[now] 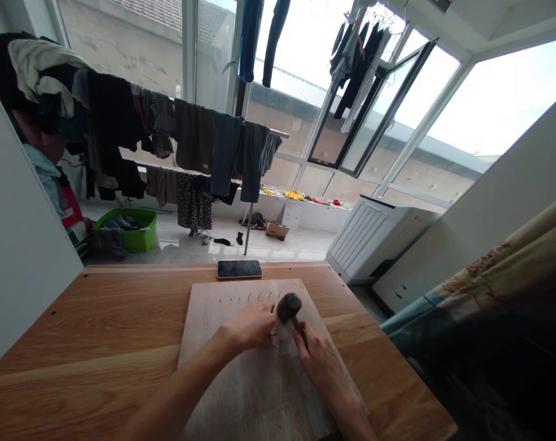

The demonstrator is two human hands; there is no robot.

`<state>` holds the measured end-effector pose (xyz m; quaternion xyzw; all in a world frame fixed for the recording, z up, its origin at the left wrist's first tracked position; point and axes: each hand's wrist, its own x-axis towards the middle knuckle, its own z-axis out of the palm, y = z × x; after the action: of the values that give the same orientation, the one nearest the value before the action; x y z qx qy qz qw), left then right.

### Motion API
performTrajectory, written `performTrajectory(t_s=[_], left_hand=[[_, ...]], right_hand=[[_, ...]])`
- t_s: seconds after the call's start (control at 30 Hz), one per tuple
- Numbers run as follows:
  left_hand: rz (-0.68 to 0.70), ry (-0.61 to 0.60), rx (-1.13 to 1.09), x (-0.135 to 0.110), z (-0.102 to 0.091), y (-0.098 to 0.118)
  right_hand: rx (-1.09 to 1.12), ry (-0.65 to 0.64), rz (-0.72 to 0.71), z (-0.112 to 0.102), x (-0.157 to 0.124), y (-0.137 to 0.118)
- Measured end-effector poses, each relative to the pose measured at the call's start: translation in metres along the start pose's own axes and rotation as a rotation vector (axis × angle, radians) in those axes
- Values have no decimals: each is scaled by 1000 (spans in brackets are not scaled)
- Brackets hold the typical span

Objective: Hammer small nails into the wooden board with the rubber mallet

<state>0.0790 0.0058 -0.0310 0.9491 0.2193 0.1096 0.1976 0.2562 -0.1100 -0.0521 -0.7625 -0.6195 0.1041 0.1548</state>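
A wooden board (241, 392) lies on the table, with a row of thin nails (260, 296) standing up near its far edge. My right hand (320, 358) is wrapped round the handle of a hammer (289, 306), whose dark head is raised a little above the board. Close to its left, my left hand (254, 326) is closed, with the fingertips pinched near the hammer head. One or more nails seem to stick out by these fingers, but I cannot make out the grip exactly. Another small nail (282, 346) shows on the board between the hands.
A phone (239, 269) lies at the far edge of the wooden table (121, 318). Beyond are a drying rack with clothes (195, 138), a green basin (142, 236) and a white ribbed appliance (369, 239). A curtain (480, 275) hangs at the right.
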Motion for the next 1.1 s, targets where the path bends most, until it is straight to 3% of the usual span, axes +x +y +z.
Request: performTrajectory(t_s=[0.27,0.43,0.73,1.1], left_hand=[[-333,65,-71,-25,-46,-43],[-439,96,-53,-33,-51,-68],[-396,144,-61,-30,-45,-70],[-320,196,-380,-31,-29,-91]], right_hand=[[13,15,9,-2,-1,-3],[18,-8,13,-4,0,-4],[12,-10,14,-3,0,-5],[73,-20,16,-9,0,-7]])
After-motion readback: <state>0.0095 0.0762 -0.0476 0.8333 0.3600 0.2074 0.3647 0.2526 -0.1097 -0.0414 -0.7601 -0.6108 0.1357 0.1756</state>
